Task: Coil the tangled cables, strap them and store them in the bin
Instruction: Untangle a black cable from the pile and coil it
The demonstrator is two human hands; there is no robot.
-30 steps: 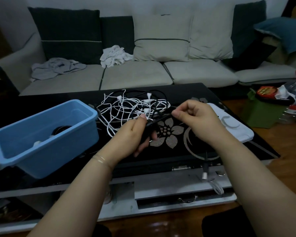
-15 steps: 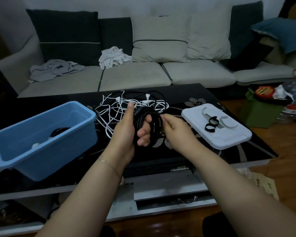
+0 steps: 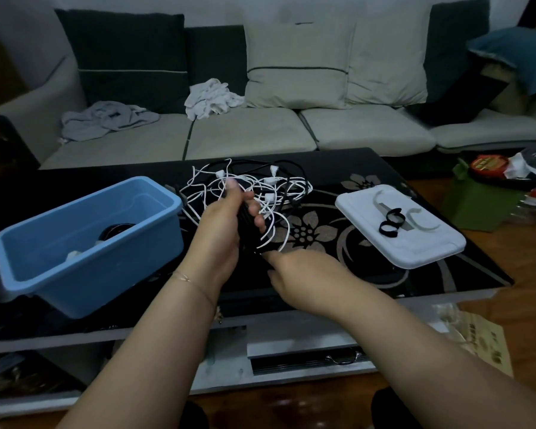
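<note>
A: Fingers of your left hand [image 3: 222,226] curl round the black coil [image 3: 250,231], centre frame, long axis upright.

B: Right hand [image 3: 304,278]?

A: Loose, holding nothing, just below it. Straps [image 3: 391,223] lie right, on the white lid [image 3: 415,252]; right hand is nearer.

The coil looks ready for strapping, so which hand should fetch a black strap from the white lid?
Probably the right hand: it looks free and lies nearer the black straps on the white lid. The left hand grips the black coil.
</note>
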